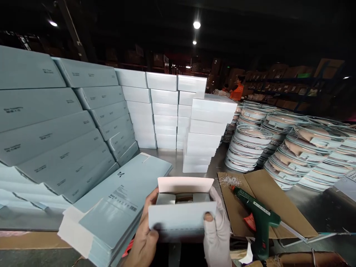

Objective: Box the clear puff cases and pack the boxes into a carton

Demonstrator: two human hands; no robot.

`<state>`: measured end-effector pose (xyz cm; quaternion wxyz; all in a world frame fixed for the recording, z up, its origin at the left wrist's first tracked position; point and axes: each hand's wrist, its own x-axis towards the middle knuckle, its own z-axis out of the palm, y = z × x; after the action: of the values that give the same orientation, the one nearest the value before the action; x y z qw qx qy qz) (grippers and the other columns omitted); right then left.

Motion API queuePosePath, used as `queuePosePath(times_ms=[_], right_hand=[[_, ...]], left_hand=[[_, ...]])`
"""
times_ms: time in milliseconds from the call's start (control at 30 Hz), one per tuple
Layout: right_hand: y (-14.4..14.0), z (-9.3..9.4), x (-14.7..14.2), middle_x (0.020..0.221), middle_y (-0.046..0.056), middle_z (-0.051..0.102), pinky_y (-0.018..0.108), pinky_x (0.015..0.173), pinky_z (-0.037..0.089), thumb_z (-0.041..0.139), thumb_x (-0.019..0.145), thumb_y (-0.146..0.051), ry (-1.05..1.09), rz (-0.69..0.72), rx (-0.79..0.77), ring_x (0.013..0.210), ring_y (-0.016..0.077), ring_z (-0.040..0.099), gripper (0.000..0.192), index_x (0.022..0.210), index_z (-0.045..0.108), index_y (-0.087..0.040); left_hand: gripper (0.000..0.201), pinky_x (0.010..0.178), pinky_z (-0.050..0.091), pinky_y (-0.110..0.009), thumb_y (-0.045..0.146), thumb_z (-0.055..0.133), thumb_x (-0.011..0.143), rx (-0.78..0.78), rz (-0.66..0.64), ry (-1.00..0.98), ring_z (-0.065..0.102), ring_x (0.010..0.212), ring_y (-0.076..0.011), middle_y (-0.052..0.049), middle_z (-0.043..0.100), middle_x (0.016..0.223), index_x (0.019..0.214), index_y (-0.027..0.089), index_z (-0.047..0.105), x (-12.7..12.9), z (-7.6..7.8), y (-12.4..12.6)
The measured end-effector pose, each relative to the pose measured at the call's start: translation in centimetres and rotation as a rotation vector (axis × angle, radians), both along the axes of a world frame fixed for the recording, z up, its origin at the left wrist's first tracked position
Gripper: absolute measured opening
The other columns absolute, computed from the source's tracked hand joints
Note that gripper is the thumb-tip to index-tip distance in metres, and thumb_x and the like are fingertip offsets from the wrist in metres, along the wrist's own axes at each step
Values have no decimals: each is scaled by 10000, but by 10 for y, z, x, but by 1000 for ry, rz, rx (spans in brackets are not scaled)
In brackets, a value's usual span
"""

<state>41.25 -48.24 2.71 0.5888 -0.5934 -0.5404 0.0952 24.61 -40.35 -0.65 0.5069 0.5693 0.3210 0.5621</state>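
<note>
A pale blue cardboard box (182, 218) is held between my two hands, its end facing me with the long flaps spread and smaller side flaps folded in. My left hand (146, 233), bare, grips its left side. On the right side, my right hand (217, 230) wears a white glove with the thumb tip exposed, and that thumb presses the near flap. The box's inside is mostly hidden. Left of my hands lies a stack of flat, unfolded blue cartons (122, 196). To the right, a green glue gun (257, 215) rests on a brown cardboard sheet (280, 204).
Stacked blue boxes (41, 107) form a wall on the left, with white-looking box stacks (164, 107) behind. A separate box column (207, 133) stands ahead. Piles of round clear-lidded packages (247, 148) fill the right. A person in an orange vest (237, 91) is far back.
</note>
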Motion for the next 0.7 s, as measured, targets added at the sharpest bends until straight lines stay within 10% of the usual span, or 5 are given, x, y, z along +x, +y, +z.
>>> queuePosePath(times_ms=[233, 367, 433, 533, 700], right_hand=[[-12, 18, 12, 1720, 53, 290, 458, 1239, 392, 426, 1080, -385, 15, -7, -75, 1547, 230, 369, 681, 1658, 66, -379], [-59, 41, 104, 1271, 174, 722, 535, 1037, 555, 621, 867, -525, -207, -460, -201, 1140, 351, 724, 517, 1300, 590, -243], [-82, 43, 150, 915, 169, 765, 617, 879, 573, 694, 720, -529, -254, -698, -543, 928, 438, 749, 358, 935, 688, -243], [-104, 28, 183, 556, 92, 654, 488, 562, 573, 734, 659, -534, -78, -643, -820, 592, 374, 711, 317, 568, 595, -265], [-119, 8, 156, 530, 61, 659, 377, 444, 535, 649, 797, -648, 160, -400, -667, 467, 271, 650, 429, 645, 681, -248]], left_hand=[[321, 1127, 433, -463, 593, 481, 1019, 10, 100, 49, 486, 1430, -307, -103, 528, 1475, 1105, 294, 560, 2, 19, 5], [372, 1137, 451, -462, 605, 574, 940, 37, -179, 294, 545, 1380, -342, -97, 628, 1390, 1088, 302, 730, -25, 26, 29], [386, 1021, 555, -408, 556, 712, 848, 110, -284, 343, 643, 1259, -328, -102, 673, 1320, 1151, 319, 745, -34, 32, 38], [412, 786, 628, -281, 439, 807, 778, 158, -327, 383, 727, 1109, -280, -106, 696, 1303, 1177, 346, 764, -38, 40, 44], [396, 850, 630, -346, 420, 869, 687, 143, -277, 359, 726, 1128, -316, -105, 748, 1207, 1076, 362, 829, -31, 40, 49]])
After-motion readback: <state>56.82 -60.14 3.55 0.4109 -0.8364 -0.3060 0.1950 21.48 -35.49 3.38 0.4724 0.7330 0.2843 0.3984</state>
